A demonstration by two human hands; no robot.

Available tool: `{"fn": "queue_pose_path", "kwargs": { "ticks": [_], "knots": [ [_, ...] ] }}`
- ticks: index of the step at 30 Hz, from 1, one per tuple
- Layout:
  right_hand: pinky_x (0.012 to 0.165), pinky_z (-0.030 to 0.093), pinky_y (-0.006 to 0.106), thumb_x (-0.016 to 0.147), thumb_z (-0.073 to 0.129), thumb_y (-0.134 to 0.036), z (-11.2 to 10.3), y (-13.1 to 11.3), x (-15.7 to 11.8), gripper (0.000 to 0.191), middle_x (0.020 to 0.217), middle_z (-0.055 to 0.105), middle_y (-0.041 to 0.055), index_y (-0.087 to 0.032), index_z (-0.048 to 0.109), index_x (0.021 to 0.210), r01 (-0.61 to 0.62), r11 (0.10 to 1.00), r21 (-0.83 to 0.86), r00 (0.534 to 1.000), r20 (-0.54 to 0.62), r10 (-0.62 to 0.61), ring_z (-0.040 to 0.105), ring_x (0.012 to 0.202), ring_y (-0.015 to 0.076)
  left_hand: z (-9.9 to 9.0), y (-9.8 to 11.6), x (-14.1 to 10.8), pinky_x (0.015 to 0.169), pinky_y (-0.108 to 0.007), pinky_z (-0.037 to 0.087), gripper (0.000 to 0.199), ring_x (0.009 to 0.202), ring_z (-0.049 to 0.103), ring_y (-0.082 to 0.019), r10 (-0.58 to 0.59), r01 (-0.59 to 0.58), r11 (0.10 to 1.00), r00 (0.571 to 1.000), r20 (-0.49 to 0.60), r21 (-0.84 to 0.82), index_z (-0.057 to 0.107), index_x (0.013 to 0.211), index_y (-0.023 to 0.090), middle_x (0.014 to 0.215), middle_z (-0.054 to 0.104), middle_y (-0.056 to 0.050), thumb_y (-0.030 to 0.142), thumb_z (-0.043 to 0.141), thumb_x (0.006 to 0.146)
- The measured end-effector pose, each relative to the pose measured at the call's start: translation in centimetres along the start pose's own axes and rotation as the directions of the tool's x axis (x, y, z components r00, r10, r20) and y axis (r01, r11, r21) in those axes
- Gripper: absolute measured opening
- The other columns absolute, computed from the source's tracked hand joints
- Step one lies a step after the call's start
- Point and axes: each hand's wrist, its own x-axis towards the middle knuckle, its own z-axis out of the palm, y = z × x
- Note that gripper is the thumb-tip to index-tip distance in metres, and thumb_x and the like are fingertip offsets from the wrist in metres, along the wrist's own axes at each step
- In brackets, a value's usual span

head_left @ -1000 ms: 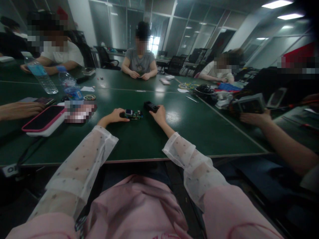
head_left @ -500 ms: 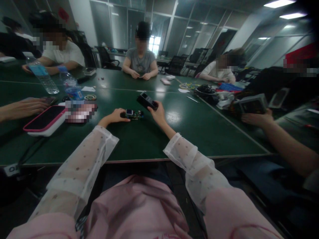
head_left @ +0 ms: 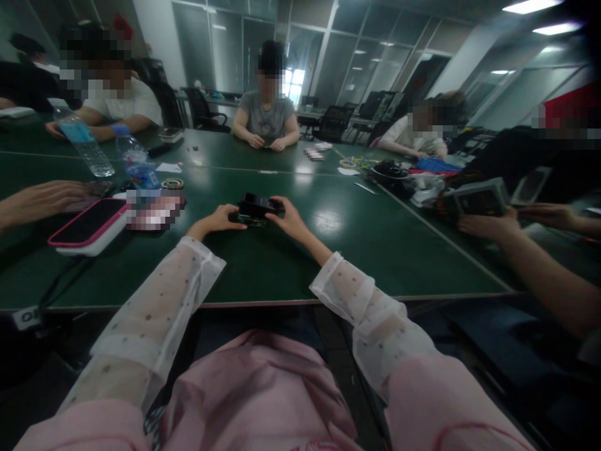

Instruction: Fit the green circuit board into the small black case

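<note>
My left hand (head_left: 220, 219) is closed on the left end of a green circuit board (head_left: 256, 222), thumb along the near side. A small screen seen on the board earlier is now covered. In my right hand (head_left: 286, 216) is a black plastic casing (head_left: 259, 204), gripped at its right end. The casing lies over the top of the board, slightly tilted; whether the two touch cannot be made out. Both are low over the green table (head_left: 263, 269), between my hands.
Left of my hands are a pink-rimmed case (head_left: 89, 224), a pink pouch (head_left: 157, 212), a tape roll (head_left: 172, 183) and two water bottles (head_left: 141, 166) (head_left: 89, 144). A co-worker's hand (head_left: 488, 224) holds a box at right. Cables and bags (head_left: 389, 170) lie at back right.
My right hand has moved the black casing left and down, from above and right of the circuit board to over it. My left hand stays on the board.
</note>
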Motion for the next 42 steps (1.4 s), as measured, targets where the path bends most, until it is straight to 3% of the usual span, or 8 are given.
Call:
{"fn": "queue_pose_path", "kwargs": {
  "ticks": [9, 20, 24, 29, 37, 42],
  "knots": [
    [0.103, 0.046, 0.048, 0.079, 0.072, -0.03, 0.5, 1.3, -0.4, 0.054, 0.125, 0.059, 0.0137, -0.018, 0.052, 0.127, 0.045, 0.989, -0.139, 0.982, 0.19, -0.018, 0.058, 0.118, 0.0284, -0.5, 1.4, -0.5, 0.103, -0.048, 0.04, 0.084, 0.126, 0.046, -0.038, -0.077, 0.077, 0.996, 0.997, 0.008, 0.054, 0.057, 0.125, 0.02, 0.132, 0.055, -0.013, 0.066, 0.076, 0.056],
    [0.099, 0.047, 0.047, 0.076, 0.073, -0.029, 0.4, 0.3, -0.7, 0.056, 0.125, 0.058, 0.0117, -0.02, 0.049, 0.126, -0.007, 0.995, -0.102, 0.978, 0.206, 0.028, 0.058, 0.116, 0.0276, -0.5, 1.7, -0.6, 0.106, -0.048, 0.037, 0.088, 0.13, 0.042, -0.039, -0.113, 0.112, 0.993, 0.993, 0.023, 0.038, 0.057, 0.126, 0.019, 0.135, 0.053, -0.014, 0.068, 0.074, 0.055],
    [0.1, 0.046, 0.047, 0.076, 0.073, -0.027, 0.4, 0.2, -0.8, 0.056, 0.125, 0.059, 0.0119, -0.019, 0.049, 0.126, -0.003, 0.993, -0.117, 0.978, 0.205, 0.027, 0.057, 0.117, 0.0273, -0.7, 1.9, -0.8, 0.105, -0.047, 0.039, 0.076, 0.123, 0.05, -0.035, -0.046, 0.049, 0.992, 0.999, 0.03, -0.119, 0.061, 0.12, 0.019, 0.129, 0.059, -0.012, 0.065, 0.074, 0.062],
    [0.1, 0.046, 0.048, 0.077, 0.072, -0.026, 0.5, 0.2, -0.9, 0.054, 0.124, 0.058, 0.0112, -0.02, 0.049, 0.126, 0.015, 0.988, -0.151, 0.98, 0.2, 0.015, 0.057, 0.117, 0.0276, -0.8, 2.1, -0.9, 0.104, -0.042, 0.041, 0.066, 0.122, 0.055, -0.028, 0.04, -0.04, 0.923, 0.999, -0.009, -0.381, 0.058, 0.128, 0.023, 0.131, 0.06, -0.008, 0.058, 0.07, 0.074],
    [0.102, 0.045, 0.05, 0.077, 0.073, -0.024, 1.0, 0.6, -0.5, 0.057, 0.127, 0.058, 0.0104, -0.022, 0.048, 0.129, 0.004, 0.988, -0.155, 0.981, 0.191, 0.026, 0.056, 0.12, 0.0279, -0.6, 1.5, -0.4, 0.102, -0.043, 0.043, 0.071, 0.118, 0.057, -0.029, 0.027, -0.035, 0.95, 0.999, -0.032, -0.31, 0.059, 0.125, 0.021, 0.126, 0.064, -0.009, 0.053, 0.078, 0.065],
    [0.108, 0.04, 0.049, 0.074, 0.073, -0.02, 1.6, 1.1, 0.0, 0.063, 0.131, 0.056, 0.012, -0.021, 0.047, 0.131, -0.024, 0.99, -0.14, 0.983, 0.176, 0.049, 0.053, 0.125, 0.028, -0.4, 0.8, 0.0, 0.089, -0.043, 0.049, 0.065, 0.099, 0.063, -0.029, -0.003, -0.003, 0.986, 0.999, -0.034, -0.166, 0.063, 0.108, 0.017, 0.107, 0.068, -0.008, 0.056, 0.08, 0.059]
  ]
}}
